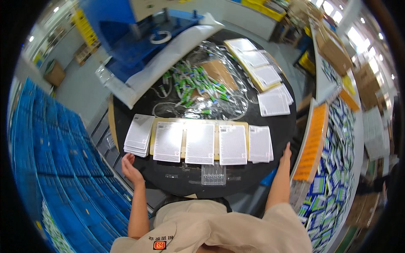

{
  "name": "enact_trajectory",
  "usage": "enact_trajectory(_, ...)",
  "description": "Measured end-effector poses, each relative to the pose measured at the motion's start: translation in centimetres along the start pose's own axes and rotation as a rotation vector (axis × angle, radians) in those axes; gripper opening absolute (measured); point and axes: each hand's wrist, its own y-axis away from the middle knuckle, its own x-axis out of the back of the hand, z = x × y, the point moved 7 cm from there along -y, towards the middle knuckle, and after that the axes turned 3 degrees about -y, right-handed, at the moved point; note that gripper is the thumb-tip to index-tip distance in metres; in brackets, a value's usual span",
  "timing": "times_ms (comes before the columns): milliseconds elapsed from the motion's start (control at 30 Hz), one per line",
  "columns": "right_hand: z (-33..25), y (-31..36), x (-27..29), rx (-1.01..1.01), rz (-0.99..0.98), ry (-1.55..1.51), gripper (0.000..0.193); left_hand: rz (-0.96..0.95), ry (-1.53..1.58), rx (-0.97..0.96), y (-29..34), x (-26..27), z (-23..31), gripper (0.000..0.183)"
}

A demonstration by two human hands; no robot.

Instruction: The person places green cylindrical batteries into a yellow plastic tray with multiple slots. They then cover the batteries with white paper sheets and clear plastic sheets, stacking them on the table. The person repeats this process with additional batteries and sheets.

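Note:
My left hand (130,168) is at the table's left edge, its fingers loosely bent and apart, just below a stack of white printed cards (139,131). It seems to hold nothing. Out at the right edge, my right hand (286,154) shows edge-on with fingers stretched, apart from the cards and with nothing visible in it. Between them lies a long yellowish board (184,148) bearing white printed cards (200,143) in a row. Another few cards (260,143) overlap its right end. A clear ribbed plastic piece (214,175) sits at the board's near side.
Small green-and-white tubes (198,84) are heaped on clear plastic on the round black table (168,181). A second card-covered board (255,63) lies far right. A blue machine (122,46) stands far left. Blue crates (63,156) flank my left; a packet-filled bin (329,177), my right.

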Motion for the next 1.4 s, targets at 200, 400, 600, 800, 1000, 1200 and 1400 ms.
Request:
enact_trajectory(200, 3.8, 3.5, 3.6, 0.036, -0.016, 0.081, 0.071, 0.258, 0.175, 0.493, 6.7, 10.6, -13.1, 0.042)
enact_trajectory(400, 12.5, 24.5, 6.7, -0.352, -0.108, 0.294, 0.049, 0.339, 0.133, 0.974, 13.5, 14.1, -22.6, 0.055)
enact_trajectory(600, 0.1, 29.9, -2.6, 0.184, -1.122, 0.780, 0.013, 0.071, 0.342, 1.284, 16.0, 9.1, -22.8, 0.073)
enact_trajectory(800, -10.5, 22.5, -12.2, 1.181, -0.476, 1.450, 0.068, -0.088, 0.819, 1.439, 15.6, 3.1, -17.9, 0.070)
enact_trajectory(1000, -0.4, 32.0, -15.4, 1.093, -0.908, 1.529, 0.092, 0.103, 0.883, 1.110, 5.7, 4.0, -19.9, 0.079)
enact_trajectory(1200, 3.0, 42.8, -18.8, 1.320, -0.903, 1.504, 0.073, -0.020, 0.613, 1.112, -12.8, 2.9, -23.7, 0.079)
enact_trajectory(1400, -7.8, 42.8, -17.8, 1.437, -0.735, 1.042, 0.046, -0.143, 0.479, 1.024, -13.2, 2.2, -24.0, 0.073)
